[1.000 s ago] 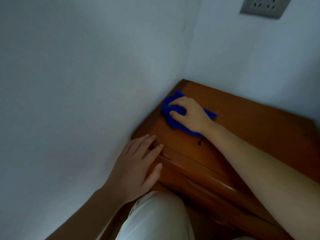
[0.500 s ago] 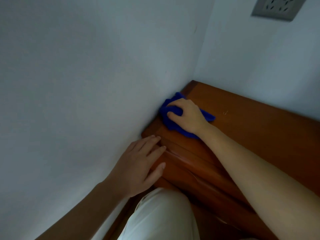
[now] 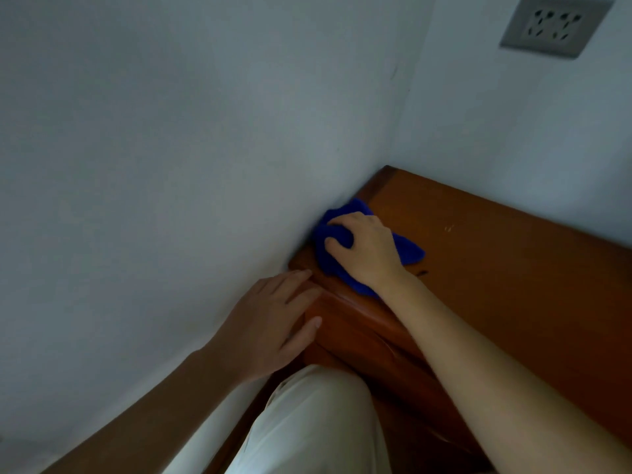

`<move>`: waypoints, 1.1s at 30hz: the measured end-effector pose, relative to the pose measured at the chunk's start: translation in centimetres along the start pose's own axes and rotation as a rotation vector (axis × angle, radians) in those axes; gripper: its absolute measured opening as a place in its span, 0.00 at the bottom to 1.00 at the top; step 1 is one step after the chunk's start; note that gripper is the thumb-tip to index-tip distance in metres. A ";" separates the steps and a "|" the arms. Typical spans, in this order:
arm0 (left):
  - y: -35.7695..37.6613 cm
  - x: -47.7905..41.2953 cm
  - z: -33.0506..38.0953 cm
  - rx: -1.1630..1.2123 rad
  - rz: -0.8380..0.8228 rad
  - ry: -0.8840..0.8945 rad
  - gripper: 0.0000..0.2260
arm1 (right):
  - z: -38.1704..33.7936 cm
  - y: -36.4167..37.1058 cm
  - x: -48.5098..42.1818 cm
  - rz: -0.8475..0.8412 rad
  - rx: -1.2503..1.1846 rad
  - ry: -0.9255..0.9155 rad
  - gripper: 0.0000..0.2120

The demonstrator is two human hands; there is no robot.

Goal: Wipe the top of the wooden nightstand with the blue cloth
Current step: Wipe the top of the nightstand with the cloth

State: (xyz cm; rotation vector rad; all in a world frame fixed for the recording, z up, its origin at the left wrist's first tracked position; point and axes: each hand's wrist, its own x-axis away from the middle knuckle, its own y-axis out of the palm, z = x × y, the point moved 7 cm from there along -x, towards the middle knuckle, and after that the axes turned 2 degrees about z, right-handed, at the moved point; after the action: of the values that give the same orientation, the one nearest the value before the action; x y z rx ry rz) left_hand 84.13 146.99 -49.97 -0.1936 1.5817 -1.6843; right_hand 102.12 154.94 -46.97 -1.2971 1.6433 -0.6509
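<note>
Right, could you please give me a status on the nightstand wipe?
Right hand gripping blue cloth on nightstand top, against wall. Left hand flat on front corner. No obstacles.

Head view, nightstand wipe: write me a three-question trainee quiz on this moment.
1. True or false: the right hand grips the blue cloth on the nightstand top.
2. Where is the left hand? A: resting flat on the nightstand's front corner. B: raised in the air. C: on the blue cloth.
3. Fill the gap: the blue cloth sits at the edge of the top that runs along the left ____.

Key: 1 true; 2 A; 3 wall.
</note>
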 end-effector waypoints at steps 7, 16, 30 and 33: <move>-0.5 0.0 -0.3 -0.007 0.008 -0.033 0.20 | -1.2 -0.2 5.0 -0.149 -0.008 -0.190 0.21; 0.7 -0.9 0.1 -0.025 0.008 -0.050 0.23 | 2.6 -3.7 7.2 0.071 0.143 0.146 0.20; 1.8 -4.2 1.6 -0.048 -0.023 -0.016 0.24 | 2.8 -5.5 12.0 0.146 0.187 0.234 0.20; 2.1 -5.6 2.6 -0.035 -0.056 0.006 0.24 | 1.8 -5.6 14.2 -0.016 0.106 0.027 0.21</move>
State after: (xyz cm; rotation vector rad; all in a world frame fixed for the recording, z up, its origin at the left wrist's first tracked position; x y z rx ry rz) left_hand 90.38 148.72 -49.11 -0.2528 1.6244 -1.7018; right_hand 105.92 140.11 -47.82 -1.2306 1.6001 -0.7576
